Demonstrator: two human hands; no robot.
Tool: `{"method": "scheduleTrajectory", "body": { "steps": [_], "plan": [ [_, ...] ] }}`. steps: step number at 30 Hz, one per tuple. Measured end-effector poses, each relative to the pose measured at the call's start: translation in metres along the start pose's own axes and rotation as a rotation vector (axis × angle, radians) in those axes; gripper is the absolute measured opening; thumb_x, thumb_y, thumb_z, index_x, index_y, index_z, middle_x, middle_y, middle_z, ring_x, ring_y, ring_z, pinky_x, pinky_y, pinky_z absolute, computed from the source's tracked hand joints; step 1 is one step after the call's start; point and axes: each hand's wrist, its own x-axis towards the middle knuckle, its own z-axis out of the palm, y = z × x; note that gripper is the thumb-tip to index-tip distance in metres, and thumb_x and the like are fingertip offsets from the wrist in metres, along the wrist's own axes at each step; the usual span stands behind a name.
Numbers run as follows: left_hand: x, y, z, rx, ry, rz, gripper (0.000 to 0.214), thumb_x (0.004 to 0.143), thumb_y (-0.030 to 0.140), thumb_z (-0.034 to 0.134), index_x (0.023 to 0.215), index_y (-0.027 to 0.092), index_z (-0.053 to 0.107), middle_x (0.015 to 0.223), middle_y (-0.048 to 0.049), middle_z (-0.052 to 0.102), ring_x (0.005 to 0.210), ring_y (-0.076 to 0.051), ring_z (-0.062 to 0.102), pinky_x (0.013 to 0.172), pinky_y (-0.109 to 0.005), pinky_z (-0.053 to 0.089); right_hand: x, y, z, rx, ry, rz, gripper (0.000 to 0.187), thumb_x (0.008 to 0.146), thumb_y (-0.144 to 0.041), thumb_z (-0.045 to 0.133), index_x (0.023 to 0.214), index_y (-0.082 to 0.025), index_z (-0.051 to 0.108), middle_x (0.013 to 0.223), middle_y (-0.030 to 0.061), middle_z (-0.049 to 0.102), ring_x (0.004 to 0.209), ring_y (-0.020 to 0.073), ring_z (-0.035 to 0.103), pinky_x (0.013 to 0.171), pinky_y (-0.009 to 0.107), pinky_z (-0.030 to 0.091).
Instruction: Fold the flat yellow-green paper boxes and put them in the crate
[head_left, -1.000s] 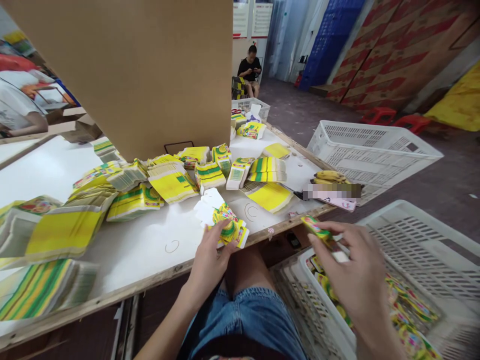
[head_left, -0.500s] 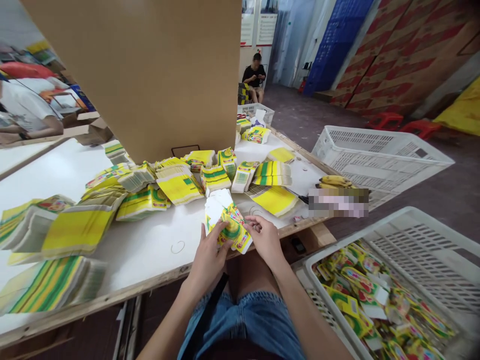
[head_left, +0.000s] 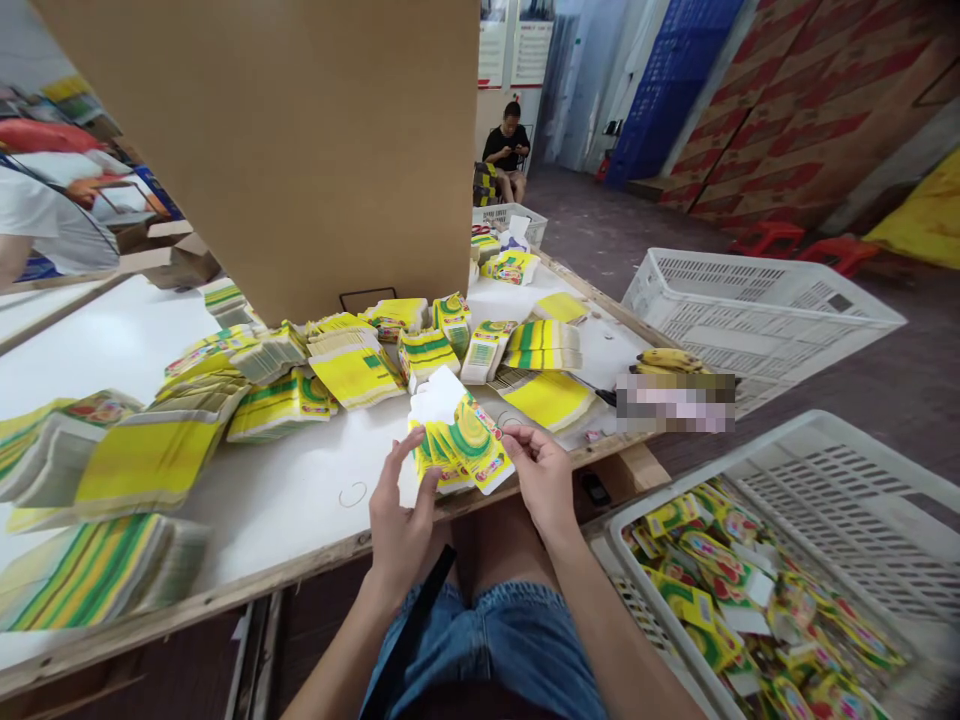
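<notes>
Near edge of table: right hand pinches one flat yellow carton by its side; left hand spread loosely, at the left of the fanned cartons.

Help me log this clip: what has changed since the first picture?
The right hand let go of the small package it held, moved left, and now pinches a flat carton. The left hand has opened at the other cartons. The yellow stacks and bananas stayed put.
</notes>
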Motion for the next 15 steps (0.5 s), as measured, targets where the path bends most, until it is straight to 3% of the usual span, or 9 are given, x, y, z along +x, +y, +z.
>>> {"method": "scheduleTrajectory", "body": {
  "steps": [3, 9, 12, 15],
  "plan": [
    [0.001, 0.006, 0.003, -0.276, 0.086, -0.136, 0.037, 0.087, 0.033, 0.063, 0.121, 0.022, 0.055, 0.132, -0.0098, 0.058, 0.126, -0.024, 0.053, 0.11, -0.04, 0.038, -0.008, -0.003, 0.001, 0.139, -0.014, 0.063, 0.04, 0.074, -0.054, 0.068, 0.089, -0.017, 0.066, 0.086, 0.0081, 0.073, 0.08, 0.0224, 0.067, 0.074, 0.037, 0.055],
    [0.001, 0.007, 0.011, -0.745, -0.247, -0.43, 0.048, 0.076, 0.052, 0.071, 0.111, 0.02, 0.064, 0.112, -0.0091, 0.072, 0.108, -0.026, 0.066, 0.091, -0.036, 0.053, -0.041, -0.016, 0.007, 0.519, -0.158, 0.377, 0.038, 0.06, -0.045, 0.085, 0.083, -0.018, 0.07, 0.071, 0.0013, 0.07, 0.07, 0.0182, 0.066, 0.074, 0.034, 0.055],
    [0.0, 0.013, 0.01, -0.849, -0.313, -0.516, 0.043, 0.073, 0.051, 0.074, 0.102, 0.02, 0.067, 0.1, -0.0077, 0.076, 0.099, -0.026, 0.07, 0.088, -0.037, 0.054, -0.051, -0.02, 0.006, 0.491, -0.183, 0.36, 0.033, 0.062, -0.043, 0.085, 0.078, -0.018, 0.07, 0.065, -0.0008, 0.066, 0.067, 0.0157, 0.063, 0.072, 0.03, 0.053],
    [0.0, 0.02, 0.008, -0.859, -0.314, -0.535, 0.041, 0.074, 0.047, 0.075, 0.102, 0.019, 0.068, 0.097, -0.0083, 0.076, 0.095, -0.025, 0.071, 0.085, -0.037, 0.056, -0.054, -0.022, 0.002, 0.36, -0.208, 0.276, 0.032, 0.068, -0.043, 0.081, 0.085, -0.017, 0.071, 0.075, 0.0021, 0.07, 0.075, 0.0173, 0.063, 0.075, 0.03, 0.052]
  ]
}}
